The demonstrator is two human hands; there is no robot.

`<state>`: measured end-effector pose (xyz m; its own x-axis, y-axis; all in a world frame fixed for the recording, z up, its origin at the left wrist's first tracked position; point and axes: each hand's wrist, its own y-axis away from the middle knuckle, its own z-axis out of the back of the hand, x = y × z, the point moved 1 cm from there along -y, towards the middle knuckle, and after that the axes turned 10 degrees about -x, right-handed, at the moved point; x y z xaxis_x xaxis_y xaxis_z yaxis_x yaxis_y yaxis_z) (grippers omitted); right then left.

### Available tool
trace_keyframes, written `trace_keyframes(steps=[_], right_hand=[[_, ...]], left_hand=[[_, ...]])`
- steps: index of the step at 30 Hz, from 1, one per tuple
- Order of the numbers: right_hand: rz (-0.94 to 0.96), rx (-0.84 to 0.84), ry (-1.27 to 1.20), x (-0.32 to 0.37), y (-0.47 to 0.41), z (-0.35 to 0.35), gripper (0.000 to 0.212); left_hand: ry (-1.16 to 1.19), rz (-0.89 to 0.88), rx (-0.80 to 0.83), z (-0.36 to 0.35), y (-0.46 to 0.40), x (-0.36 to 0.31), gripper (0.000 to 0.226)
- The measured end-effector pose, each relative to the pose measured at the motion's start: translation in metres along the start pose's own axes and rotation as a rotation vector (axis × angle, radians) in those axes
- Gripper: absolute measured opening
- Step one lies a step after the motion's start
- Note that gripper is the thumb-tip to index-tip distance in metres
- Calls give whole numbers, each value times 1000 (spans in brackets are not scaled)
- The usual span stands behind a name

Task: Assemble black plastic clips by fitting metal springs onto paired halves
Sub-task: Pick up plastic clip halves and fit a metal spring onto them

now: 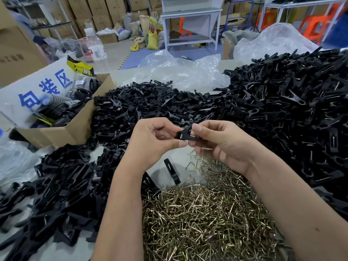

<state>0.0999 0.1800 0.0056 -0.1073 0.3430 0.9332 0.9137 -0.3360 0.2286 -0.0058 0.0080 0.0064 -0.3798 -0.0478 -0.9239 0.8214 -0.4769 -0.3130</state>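
Both hands are pinching 1 black clip (185,133) above the spring pile (205,213): left hand (152,142) gripping its left end, right hand (218,140) its right, fingers hiding most of it and its spring.

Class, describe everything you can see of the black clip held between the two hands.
The black clip is small, matte and plastic-looking, with a thin metal spring wire glinting at its middle. It is held in the air above the table, tilted, between both hands: the left hand pinches its lower left end and the right hand grips its right end, thumb on top. Fingers hide much of it, so whether the spring is fully seated cannot be told.
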Motion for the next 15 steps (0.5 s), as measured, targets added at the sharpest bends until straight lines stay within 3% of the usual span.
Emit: trace_keyframes(steps=[4, 11, 15], right_hand=[[-149, 197, -100, -2, 2, 2, 33], [-178, 387, -187, -2, -2, 16, 54], [-260, 464, -276, -4, 0, 17, 51]], left_hand=[[51, -1, 30, -1, 1, -5, 29], [134, 75, 32, 0, 2, -5, 43], [123, 70, 16, -2, 2, -7, 40]])
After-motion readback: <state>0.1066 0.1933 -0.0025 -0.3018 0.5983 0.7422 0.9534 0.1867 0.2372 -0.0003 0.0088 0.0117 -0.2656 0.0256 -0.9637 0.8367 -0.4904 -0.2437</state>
